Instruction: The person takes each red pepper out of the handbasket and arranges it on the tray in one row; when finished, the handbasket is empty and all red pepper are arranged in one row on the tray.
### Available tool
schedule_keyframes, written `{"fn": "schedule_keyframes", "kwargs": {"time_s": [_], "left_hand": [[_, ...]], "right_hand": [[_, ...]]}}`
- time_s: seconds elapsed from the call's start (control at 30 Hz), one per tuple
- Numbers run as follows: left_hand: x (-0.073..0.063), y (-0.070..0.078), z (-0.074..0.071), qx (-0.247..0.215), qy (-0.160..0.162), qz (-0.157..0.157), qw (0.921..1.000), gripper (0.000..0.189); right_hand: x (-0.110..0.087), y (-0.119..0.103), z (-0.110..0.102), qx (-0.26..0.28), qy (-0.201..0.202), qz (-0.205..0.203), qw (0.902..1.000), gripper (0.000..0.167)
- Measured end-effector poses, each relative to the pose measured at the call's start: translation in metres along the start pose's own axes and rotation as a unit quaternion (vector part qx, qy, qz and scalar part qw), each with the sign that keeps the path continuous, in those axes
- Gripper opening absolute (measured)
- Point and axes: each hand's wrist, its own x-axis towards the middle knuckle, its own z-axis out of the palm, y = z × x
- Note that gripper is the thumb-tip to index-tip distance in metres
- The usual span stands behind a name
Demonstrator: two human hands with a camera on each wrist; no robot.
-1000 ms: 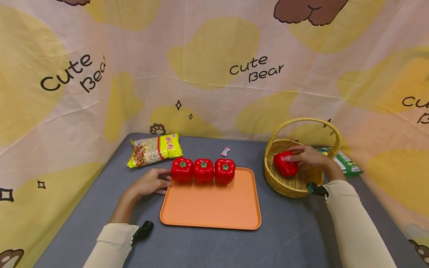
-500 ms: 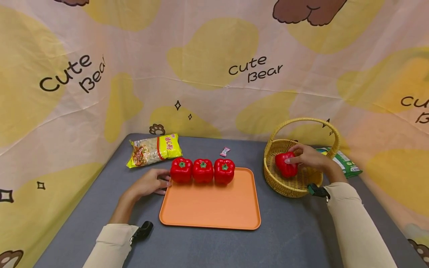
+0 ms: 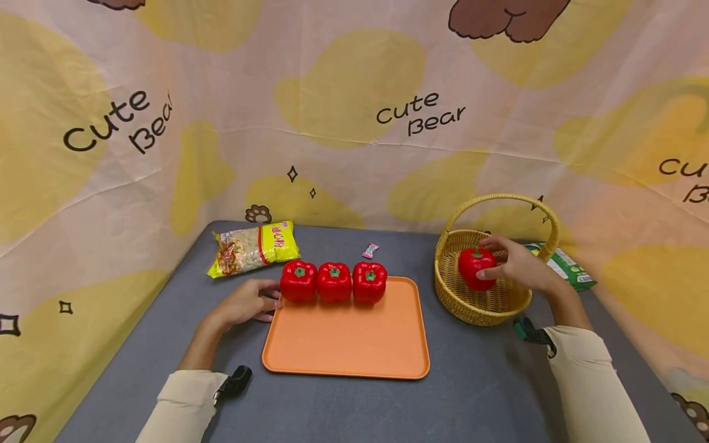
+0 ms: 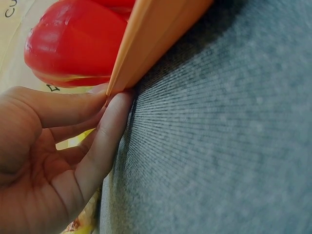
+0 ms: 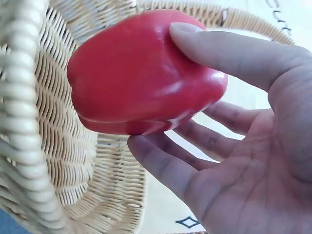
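In my right hand (image 3: 512,264) is a red bell pepper (image 3: 476,268), held between thumb and fingers inside the wicker basket (image 3: 455,306). Its green stem points up in the head view. The right wrist view shows the thumb on one side of the pepper (image 5: 141,73) and the fingers on the other. My left hand (image 3: 246,301) pinches the left rim of the orange tray (image 3: 349,344); thumb and finger meet at the tray edge (image 4: 124,68) in the left wrist view. Three more red bell peppers (image 3: 334,283) stand in a row along the tray's far side.
A yellow food bag (image 3: 255,248) lies at the back left of the grey table (image 3: 354,412). Behind the tray is a small pink-wrapped candy (image 3: 370,250). A green packet (image 3: 570,271) lies behind the basket, whose tall handle (image 3: 506,197) arches over it. Printed cloth hangs behind.
My right hand has turned the pepper from lying on its side to upright, so its stem now shows, and raised it slightly in the basket. The left hand stays at the tray.
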Motion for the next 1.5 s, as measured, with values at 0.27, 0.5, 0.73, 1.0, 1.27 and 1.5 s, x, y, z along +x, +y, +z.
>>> {"fn": "schedule_keyframes", "kwargs": {"time_s": [0.27, 0.5, 0.73, 1.0, 1.27, 1.5], "left_hand": [[-0.002, 0.003, 0.001, -0.003, 0.000, -0.002, 1.0000, 0.056], [-0.002, 0.006, 0.002, -0.003, 0.002, -0.004, 1.0000, 0.055], [-0.002, 0.007, 0.002, -0.005, 0.001, -0.005, 1.0000, 0.054], [-0.002, 0.005, 0.002, -0.006, 0.000, -0.002, 1.0000, 0.056], [-0.001, 0.004, 0.002, -0.004, 0.001, -0.002, 1.0000, 0.055], [-0.001, 0.003, 0.001, -0.007, 0.000, -0.001, 1.0000, 0.056]], "right_hand": [[-0.019, -0.012, 0.009, -0.007, 0.031, -0.002, 0.9995, 0.082], [-0.032, -0.034, 0.021, 0.016, 0.055, -0.032, 0.9979, 0.076], [-0.031, -0.048, 0.037, 0.026, 0.062, -0.044, 0.9967, 0.076], [-0.022, -0.059, 0.054, 0.033, 0.063, -0.061, 0.9956, 0.074], [-0.011, -0.065, 0.072, 0.046, 0.060, -0.087, 0.9933, 0.074], [-0.006, -0.069, 0.082, 0.041, 0.060, -0.094, 0.9929, 0.074]]}}
